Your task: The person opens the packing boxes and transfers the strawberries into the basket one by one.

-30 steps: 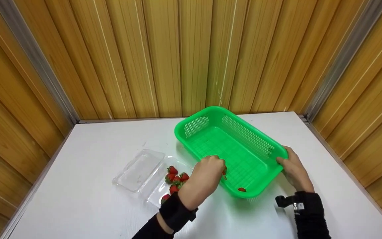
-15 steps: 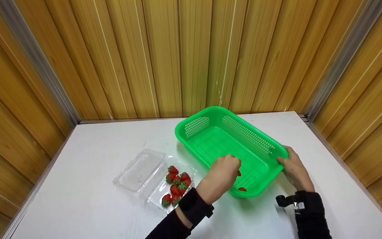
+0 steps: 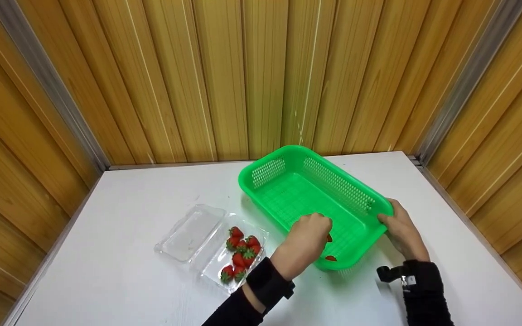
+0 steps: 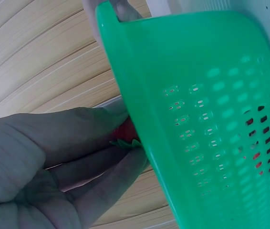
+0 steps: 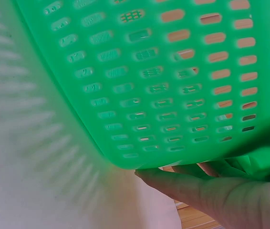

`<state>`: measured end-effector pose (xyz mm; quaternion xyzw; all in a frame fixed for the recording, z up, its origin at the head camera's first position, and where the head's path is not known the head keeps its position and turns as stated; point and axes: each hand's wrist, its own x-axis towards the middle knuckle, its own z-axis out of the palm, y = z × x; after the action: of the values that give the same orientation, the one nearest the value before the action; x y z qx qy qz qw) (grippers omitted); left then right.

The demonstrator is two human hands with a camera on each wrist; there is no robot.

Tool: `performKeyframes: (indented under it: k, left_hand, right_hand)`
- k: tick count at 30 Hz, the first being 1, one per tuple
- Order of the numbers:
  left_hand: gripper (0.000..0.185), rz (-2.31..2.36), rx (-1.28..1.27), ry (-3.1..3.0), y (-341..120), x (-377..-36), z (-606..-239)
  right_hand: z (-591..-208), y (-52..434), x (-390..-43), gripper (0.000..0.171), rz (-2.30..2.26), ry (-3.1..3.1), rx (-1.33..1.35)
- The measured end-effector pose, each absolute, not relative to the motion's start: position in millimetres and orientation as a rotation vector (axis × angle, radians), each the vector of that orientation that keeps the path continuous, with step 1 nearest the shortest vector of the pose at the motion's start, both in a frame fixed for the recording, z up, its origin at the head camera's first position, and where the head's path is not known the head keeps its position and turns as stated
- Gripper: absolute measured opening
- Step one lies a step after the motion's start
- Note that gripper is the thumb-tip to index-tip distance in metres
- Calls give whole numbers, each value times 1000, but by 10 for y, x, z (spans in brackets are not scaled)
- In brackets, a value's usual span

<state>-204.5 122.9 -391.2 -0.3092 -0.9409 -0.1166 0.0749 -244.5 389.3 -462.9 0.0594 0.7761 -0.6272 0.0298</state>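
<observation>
My left hand [image 3: 304,242] is over the near side of the green plastic basket [image 3: 315,194]. Its thumb and fingers pinch a strawberry [image 4: 126,130], leaves showing, just past the rim in the left wrist view; in the head view only a red tip pokes out beside the knuckles. Another strawberry [image 3: 331,258] lies in the basket's near corner. At the basket's right end, my right hand [image 3: 403,231] grips the rim, thumb on top and fingers beneath. Left of the basket, several strawberries [image 3: 238,259] lie in one half of an opened clear plastic clamshell box [image 3: 215,267].
The box's lid half [image 3: 193,231] lies flat to the left, with nothing in it. Everything stands on a white table [image 3: 107,253], walled by wood-patterned panels [image 3: 261,81] at the back and both sides.
My left hand has moved right, from the basket's near rim to over its inside, carrying the strawberry. More of the strawberries in the box now show. The right hand and basket have stayed put.
</observation>
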Motion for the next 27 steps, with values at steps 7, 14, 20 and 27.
performKeyframes:
  k: [7,14,20,27]
  left_hand:
    - [12,-321,-929,-2849,1235,-2024,-3896]
    - [12,-307,-907,-2855,1191,-2014,-3876]
    - [11,-295,-876,-2855,1067,-1968,-3821]
    - [10,-316,-768,-2752,647,-1865,-3721]
  right_hand:
    - [-4633,3890,-2455,57,-1945,2370,201]
    - [-4638,3898,-2458,58,-1931,2381,206]
    - [-4639,3890,-2445,60,-1904,2405,199]
    - [-4607,3908,-2443,61,-1896,2407,202]
